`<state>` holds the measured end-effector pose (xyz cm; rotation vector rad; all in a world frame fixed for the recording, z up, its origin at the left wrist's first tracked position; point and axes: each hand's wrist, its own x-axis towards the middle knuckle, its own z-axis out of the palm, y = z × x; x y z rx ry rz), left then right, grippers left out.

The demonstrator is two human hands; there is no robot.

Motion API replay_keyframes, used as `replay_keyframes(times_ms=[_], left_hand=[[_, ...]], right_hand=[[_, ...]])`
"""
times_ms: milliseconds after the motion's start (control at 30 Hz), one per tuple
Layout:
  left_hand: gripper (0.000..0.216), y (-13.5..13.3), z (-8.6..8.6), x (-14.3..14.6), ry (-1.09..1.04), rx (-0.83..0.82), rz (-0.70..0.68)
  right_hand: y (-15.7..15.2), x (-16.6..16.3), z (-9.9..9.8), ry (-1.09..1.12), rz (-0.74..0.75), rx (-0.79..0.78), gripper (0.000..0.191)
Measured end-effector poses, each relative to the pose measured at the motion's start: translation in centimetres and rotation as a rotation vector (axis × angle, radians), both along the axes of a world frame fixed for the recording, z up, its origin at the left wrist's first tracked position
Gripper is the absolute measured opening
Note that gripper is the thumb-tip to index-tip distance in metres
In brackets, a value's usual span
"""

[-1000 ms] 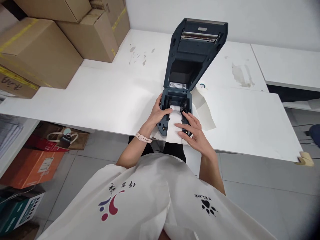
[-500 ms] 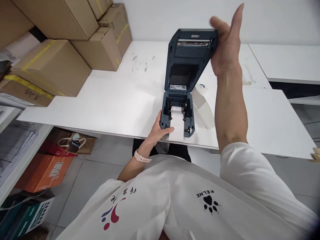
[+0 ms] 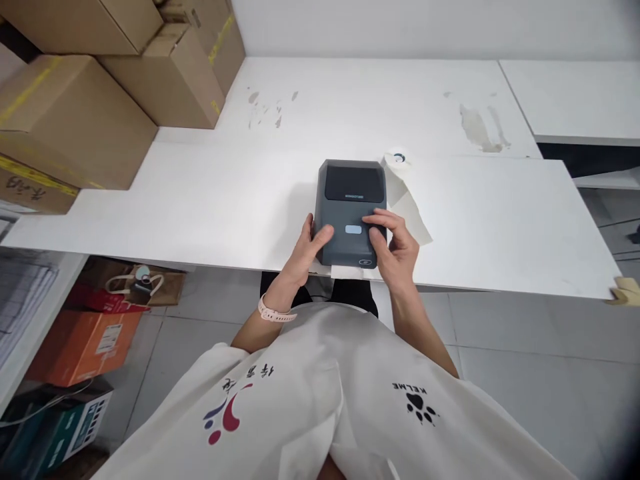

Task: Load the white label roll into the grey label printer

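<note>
A dark grey label printer (image 3: 351, 200) sits near the front edge of the white table (image 3: 220, 200), its lid down. A strip of white label paper (image 3: 347, 271) sticks out of its front slot. My left hand (image 3: 309, 247) grips the printer's left front corner, thumb on top. My right hand (image 3: 395, 243) presses on the lid's right front, fingers curled over it. A small paper roll (image 3: 399, 159) with a loose backing strip (image 3: 407, 208) lies just right of the printer.
Stacked cardboard boxes (image 3: 100, 87) fill the table's far left. A second white table (image 3: 570, 93) adjoins at the right. Below left, on the floor and a low shelf, are an orange box (image 3: 83, 343), a bag (image 3: 135, 283) and a teal box (image 3: 55, 427).
The printer's lid, upright before, is now down. My right hand went from the paper up to the lid's top and brought it down onto the body. My left hand stayed at the printer's left side.
</note>
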<state>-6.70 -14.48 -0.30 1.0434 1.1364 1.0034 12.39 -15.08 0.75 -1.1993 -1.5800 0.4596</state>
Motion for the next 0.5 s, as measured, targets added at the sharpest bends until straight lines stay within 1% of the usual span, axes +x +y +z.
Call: replay_keyframes(times_ms=[67,100,133,200,267,333,433,500], left_hand=[[0.088,-0.3,0.4,0.7,-0.014,-0.024,0.023],[0.088,-0.5,0.6,0.9,-0.018,-0.020,0.033],[0.086,-0.6,0.7,1.1,-0.020,-0.002,0.038],[0.080,-0.7,0.8,1.2,-0.021,0.035,0.033],[0.077,-0.6,0.9,1.1,-0.018,0.068,0.018],[0.075,-0.4,0.9,1.0,-0.005,0.096,0.003],[0.075,-0.6,0.6,0.7,0.036,0.119,0.002],[0.075,-1.8,-0.1,0.5,0.112,0.126,0.077]], right_hand=[[-0.1,-0.1,-1.3,-0.023,-0.052,-0.034,0.041],[0.0,0.0,-1.8,-0.026,-0.062,-0.074,0.050],[0.1,0.2,-2.3,-0.020,-0.052,-0.123,0.061],[0.5,0.8,-3.1,0.030,0.036,-0.240,0.076],[1.0,1.5,-3.8,0.110,0.151,-0.341,0.083],[1.4,1.9,-4.3,0.156,0.220,-0.390,0.087],[1.9,2.2,-4.5,0.139,0.241,-0.402,0.092],[2.0,2.2,-4.5,0.144,0.219,-0.396,0.092]])
